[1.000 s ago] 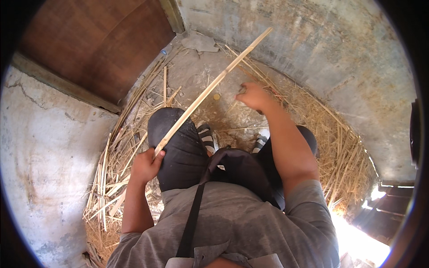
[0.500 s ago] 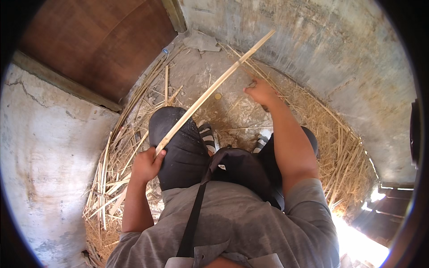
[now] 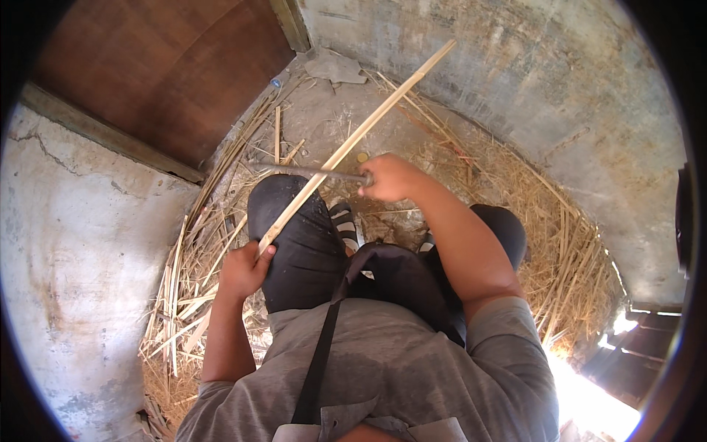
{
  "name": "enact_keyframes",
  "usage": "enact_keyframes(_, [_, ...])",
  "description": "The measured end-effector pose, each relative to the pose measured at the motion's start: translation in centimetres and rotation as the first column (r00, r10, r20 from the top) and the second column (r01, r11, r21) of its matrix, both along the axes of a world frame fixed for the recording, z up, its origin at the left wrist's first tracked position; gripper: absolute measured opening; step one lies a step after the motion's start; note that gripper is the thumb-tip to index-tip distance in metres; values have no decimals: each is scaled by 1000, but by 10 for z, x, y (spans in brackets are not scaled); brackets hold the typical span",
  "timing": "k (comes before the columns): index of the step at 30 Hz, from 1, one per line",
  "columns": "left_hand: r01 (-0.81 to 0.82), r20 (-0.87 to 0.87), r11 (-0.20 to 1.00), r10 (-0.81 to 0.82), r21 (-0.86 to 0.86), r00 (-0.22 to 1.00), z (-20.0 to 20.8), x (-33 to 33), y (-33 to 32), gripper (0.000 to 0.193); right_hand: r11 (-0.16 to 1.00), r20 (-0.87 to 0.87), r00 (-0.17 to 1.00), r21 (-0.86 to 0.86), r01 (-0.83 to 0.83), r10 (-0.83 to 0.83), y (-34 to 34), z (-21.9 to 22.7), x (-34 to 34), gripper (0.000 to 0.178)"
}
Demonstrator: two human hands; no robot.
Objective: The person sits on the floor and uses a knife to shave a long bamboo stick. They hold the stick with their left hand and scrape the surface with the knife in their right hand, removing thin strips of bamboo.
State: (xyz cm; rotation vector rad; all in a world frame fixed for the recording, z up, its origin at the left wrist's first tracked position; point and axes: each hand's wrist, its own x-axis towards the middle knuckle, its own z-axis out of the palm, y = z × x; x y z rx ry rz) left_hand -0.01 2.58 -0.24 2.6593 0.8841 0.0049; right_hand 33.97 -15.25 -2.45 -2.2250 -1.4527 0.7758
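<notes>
My left hand [image 3: 245, 270] is closed round the lower end of a long, pale bamboo strip [image 3: 353, 138], beside my left knee. The strip slants up and away to the right across that knee, its far end free in the air. In my closed right hand [image 3: 391, 178] is the handle of a long knife [image 3: 289, 169]. Its thin, dark blade, seen nearly edge-on, points left and crosses the strip just beyond the left knee. Whether the blade touches the strip I cannot tell.
Split bamboo strips [image 3: 174, 309] lie piled along the left wall. Shavings and straw [image 3: 563, 258] cover the floor at the right. A flat stone [image 3: 336, 69] rests near the far corner, by a brown door panel [image 3: 169, 66]. My sandalled feet [image 3: 345, 222] are between my knees.
My right hand has swung left and nearer to me, bringing the knife blade into view across the bamboo strip. My left hand and the strip have hardly moved.
</notes>
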Motion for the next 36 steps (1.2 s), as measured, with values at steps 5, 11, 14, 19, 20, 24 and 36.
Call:
enact_keyframes(5, [-7,-30,1000,6,-23,1000,4,4,-1,57,892,43,893,84,445,-449,-28,-36,53,61])
enact_keyframes(11, [8,-32,999,-9,-31,999,2,5,2,56,896,61,897,108,430,-437,-27,-41,52,63])
enact_keyframes(14, [-3,-34,999,2,-34,999,0,2,2,56,971,48,973,91,219,-224,-12,-35,26,58])
enact_keyframes(19, [0,-13,1000,0,0,1000,3,4,-1,57,1000,29,999,16,14,-15,3,-21,-9,47])
enact_keyframes(20, [-2,-8,1000,2,2,1000,2,3,-1,57,1000,38,999,9,10,-11,2,-16,-7,47])
enact_keyframes(24, [-15,-4,1000,15,-25,1000,-1,2,1,57,994,64,993,43,101,-104,-8,-9,12,46])
enact_keyframes(36, [3,-11,1000,-3,-9,1000,0,3,0,58,920,109,919,151,363,-380,-17,-36,38,57])
